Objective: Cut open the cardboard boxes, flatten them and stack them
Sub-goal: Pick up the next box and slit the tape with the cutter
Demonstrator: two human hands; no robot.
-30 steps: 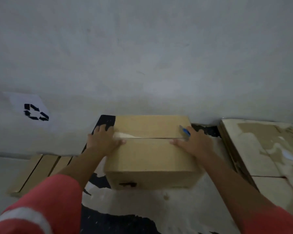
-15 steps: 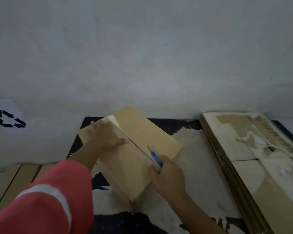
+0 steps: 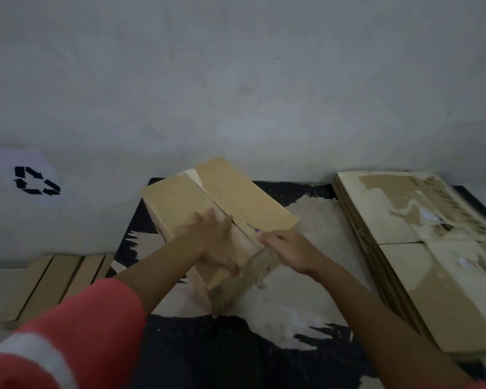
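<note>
While hands (image 3: 213, 242) (image 3: 289, 251) hold box (image 3: 180, 200) and cutter (image 3: 256, 231), paper (image 3: 0, 164) shows recycling symbol (image 3: 36, 181).

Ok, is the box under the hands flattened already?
No, the cardboard box stands at full height, the left hand pressing its top and the right hand holding a blue cutter at its seam.

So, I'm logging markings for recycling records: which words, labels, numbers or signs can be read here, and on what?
Black three-arrow recycling sign, no words: on the white paper sheet at far left.
Dark handwriting on the top of the flattened cardboard stack at right: too blurred to read.
Brown cardboard box at centre: no text shows.
</note>
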